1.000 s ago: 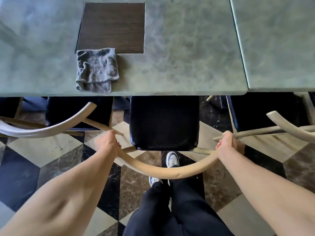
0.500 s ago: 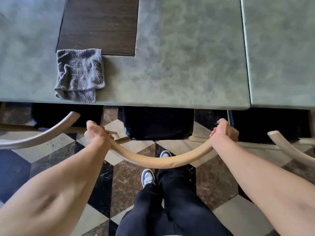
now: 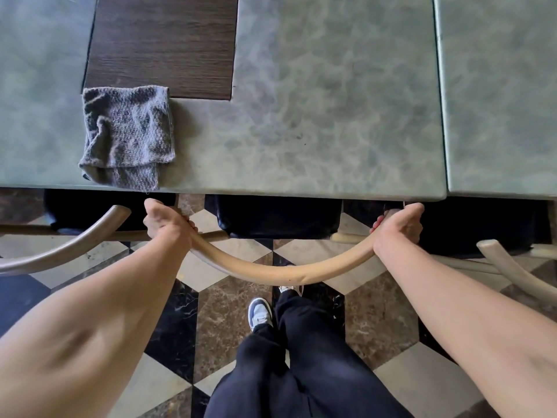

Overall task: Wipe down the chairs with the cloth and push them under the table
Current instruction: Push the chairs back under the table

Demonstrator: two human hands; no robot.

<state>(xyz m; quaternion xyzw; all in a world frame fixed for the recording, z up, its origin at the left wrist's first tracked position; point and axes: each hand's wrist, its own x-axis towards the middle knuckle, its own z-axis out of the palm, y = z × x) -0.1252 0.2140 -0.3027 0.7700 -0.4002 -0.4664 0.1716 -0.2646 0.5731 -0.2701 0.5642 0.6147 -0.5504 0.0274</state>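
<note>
Chair [image 3: 271, 271] in front of you had a curved, pale wooden back rail and a black padded seat, and most of that seat sat beneath the near edge of the table [image 3: 331, 116], with only a strip showing. Your left hand [image 3: 164, 223] was wrapped around the rail's left end, and your right hand [image 3: 398, 226] was wrapped around its right end, fingers curled over the wood on both sides. Both hands were just short of the table edge.

On the tabletop, the grey cloth [image 3: 128, 135] lay folded and rumpled near the edge, to the left of your left hand, with one corner resting on a dark wood-grain panel [image 3: 162, 43] set into the green marbled surface. A second tabletop [image 3: 500, 95] of the same green finish butted against the first on the right.

A neighbouring chair [image 3: 60, 248] with a similar bent rail stood at your left, and another chair [image 3: 512, 263] at your right, both with dark seats partly under the table. Below you was a floor [image 3: 223, 324] of brown, black and cream marble diamonds, with your dark trousers [image 3: 301, 372] and one grey-and-white shoe [image 3: 259, 313] in view.

I could read no writing or labels anywhere.
</note>
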